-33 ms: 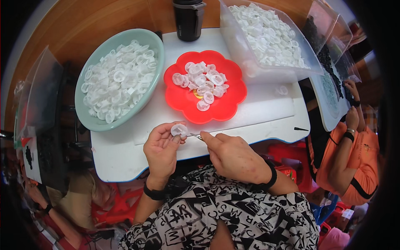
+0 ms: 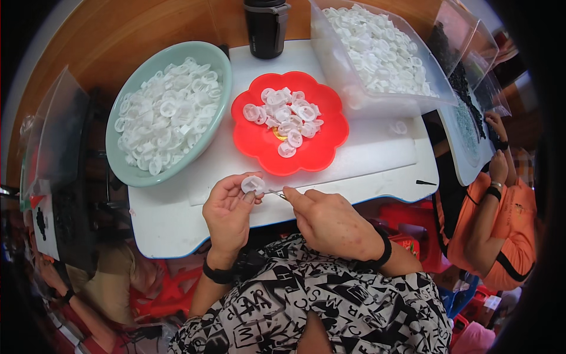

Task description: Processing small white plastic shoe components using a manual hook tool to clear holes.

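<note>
Taking the red flower-shaped plate as the landmark: well to its left sits a pale green bowl heaped with small white plastic rings. Just below the plate's near edge, over the front of the white tray table, the left hand is curled narrow, its thumb and fingertips pinching one small white ring part that stands up between them, above the palm. Immediately to the right of that part, also below the plate, the right hand is closed around thin metal tweezers, whose tip reaches to the ring's right side; whether it touches cannot be told. On the plate itself lies a small heap of the same white rings. Above and to the right of the plate stands a clear plastic bin filled with more white pieces, and a dark cylindrical container stands just above the plate.
</note>
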A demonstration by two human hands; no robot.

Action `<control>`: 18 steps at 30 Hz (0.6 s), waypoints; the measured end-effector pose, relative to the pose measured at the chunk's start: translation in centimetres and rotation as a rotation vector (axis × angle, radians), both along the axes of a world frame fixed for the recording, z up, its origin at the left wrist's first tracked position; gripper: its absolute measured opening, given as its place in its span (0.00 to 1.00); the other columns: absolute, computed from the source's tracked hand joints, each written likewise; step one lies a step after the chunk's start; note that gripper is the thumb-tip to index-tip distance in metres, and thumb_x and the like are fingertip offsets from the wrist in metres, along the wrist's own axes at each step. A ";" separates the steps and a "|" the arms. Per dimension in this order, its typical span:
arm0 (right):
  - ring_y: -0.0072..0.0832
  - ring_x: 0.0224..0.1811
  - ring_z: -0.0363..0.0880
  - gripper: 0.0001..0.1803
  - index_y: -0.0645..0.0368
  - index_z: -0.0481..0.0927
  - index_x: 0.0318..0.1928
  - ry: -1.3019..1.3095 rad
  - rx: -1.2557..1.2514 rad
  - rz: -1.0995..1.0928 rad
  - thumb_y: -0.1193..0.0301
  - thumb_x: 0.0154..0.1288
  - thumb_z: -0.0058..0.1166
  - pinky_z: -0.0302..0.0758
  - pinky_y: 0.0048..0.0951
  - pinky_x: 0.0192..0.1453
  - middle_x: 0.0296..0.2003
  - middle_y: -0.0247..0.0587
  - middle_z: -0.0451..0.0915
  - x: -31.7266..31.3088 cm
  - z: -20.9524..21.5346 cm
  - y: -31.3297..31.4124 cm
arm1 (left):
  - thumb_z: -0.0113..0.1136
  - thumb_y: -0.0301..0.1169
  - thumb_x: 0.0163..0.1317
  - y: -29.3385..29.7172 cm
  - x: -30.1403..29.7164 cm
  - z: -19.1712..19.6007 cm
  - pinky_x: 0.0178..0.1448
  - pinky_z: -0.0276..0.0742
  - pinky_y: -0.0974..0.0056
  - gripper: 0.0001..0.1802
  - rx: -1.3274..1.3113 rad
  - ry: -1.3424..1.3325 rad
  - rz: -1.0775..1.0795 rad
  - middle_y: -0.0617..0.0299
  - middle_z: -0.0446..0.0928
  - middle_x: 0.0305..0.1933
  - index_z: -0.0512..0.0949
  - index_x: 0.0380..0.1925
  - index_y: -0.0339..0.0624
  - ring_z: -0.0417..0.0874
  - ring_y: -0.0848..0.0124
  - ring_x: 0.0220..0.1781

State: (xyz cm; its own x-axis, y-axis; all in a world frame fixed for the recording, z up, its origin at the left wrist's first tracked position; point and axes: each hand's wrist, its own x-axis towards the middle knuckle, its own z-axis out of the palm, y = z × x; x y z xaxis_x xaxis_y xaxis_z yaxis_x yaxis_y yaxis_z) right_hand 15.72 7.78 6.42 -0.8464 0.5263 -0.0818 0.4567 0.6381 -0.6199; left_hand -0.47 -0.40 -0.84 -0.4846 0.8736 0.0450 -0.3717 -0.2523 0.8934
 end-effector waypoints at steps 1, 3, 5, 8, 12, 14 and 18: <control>0.50 0.28 0.77 0.23 0.67 0.69 0.54 -0.042 -0.017 -0.008 0.79 0.55 0.49 0.74 0.43 0.33 0.27 0.54 0.76 0.1 0.0 0.0 | 0.52 0.18 0.61 0.0 0.0 0.0 0.44 0.74 0.68 0.16 0.010 0.002 -0.002 0.44 0.75 0.50 0.69 0.49 0.28 0.78 0.71 0.40; 0.48 0.27 0.77 0.23 0.70 0.68 0.52 -0.031 0.018 0.017 0.79 0.53 0.50 0.74 0.41 0.32 0.26 0.53 0.75 0.2 0.0 0.0 | 0.53 0.18 0.61 0.0 0.1 0.1 0.44 0.74 0.68 0.16 0.020 0.005 -0.005 0.44 0.75 0.50 0.69 0.49 0.28 0.78 0.71 0.40; 0.46 0.27 0.77 0.23 0.72 0.67 0.50 -0.019 0.054 0.042 0.78 0.51 0.51 0.75 0.39 0.31 0.25 0.52 0.75 0.3 -0.1 0.0 | 0.52 0.16 0.61 -0.2 0.1 0.2 0.49 0.76 0.68 0.15 -0.011 0.086 -0.007 0.49 0.75 0.50 0.71 0.48 0.27 0.78 0.69 0.45; 0.44 0.27 0.78 0.26 0.72 0.67 0.50 0.007 0.102 0.071 0.78 0.47 0.53 0.75 0.38 0.31 0.26 0.51 0.75 0.4 -0.2 -0.1 | 0.53 0.14 0.59 -0.3 0.3 0.3 0.52 0.75 0.67 0.16 -0.027 0.181 -0.005 0.49 0.74 0.51 0.72 0.48 0.27 0.77 0.68 0.49; 0.43 0.27 0.78 0.30 0.74 0.67 0.52 -0.021 0.179 0.097 0.79 0.43 0.54 0.76 0.36 0.31 0.26 0.51 0.75 0.2 0.0 -0.3 | 0.54 0.11 0.56 -0.3 0.5 0.3 0.54 0.74 0.67 0.17 -0.005 0.303 0.015 0.49 0.72 0.52 0.74 0.47 0.27 0.76 0.67 0.52; 0.43 0.26 0.79 0.31 0.75 0.67 0.53 -0.026 0.217 0.099 0.79 0.43 0.54 0.76 0.36 0.30 0.26 0.51 0.75 0.0 0.1 -0.3 | 0.54 0.10 0.55 -0.2 0.6 0.3 0.55 0.73 0.67 0.18 0.021 0.378 0.031 0.49 0.72 0.52 0.74 0.47 0.27 0.75 0.67 0.53; 0.42 0.24 0.79 0.30 0.78 0.67 0.51 -0.033 0.257 0.126 0.80 0.43 0.53 0.76 0.34 0.27 0.24 0.52 0.76 -0.4 0.3 -0.3 | 0.53 0.09 0.55 -0.2 0.6 0.3 0.55 0.73 0.68 0.18 0.030 0.400 0.029 0.50 0.71 0.53 0.74 0.47 0.27 0.75 0.67 0.53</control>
State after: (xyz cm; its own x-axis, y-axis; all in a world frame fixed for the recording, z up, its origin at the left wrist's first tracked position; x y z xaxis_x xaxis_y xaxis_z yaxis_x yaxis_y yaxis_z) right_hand 15.34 7.48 6.69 -0.9056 0.4239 0.0119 0.3809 0.8254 -0.4168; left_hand 0.13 -0.57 -0.59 -0.4481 0.8552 0.2605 0.0120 -0.2856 0.9583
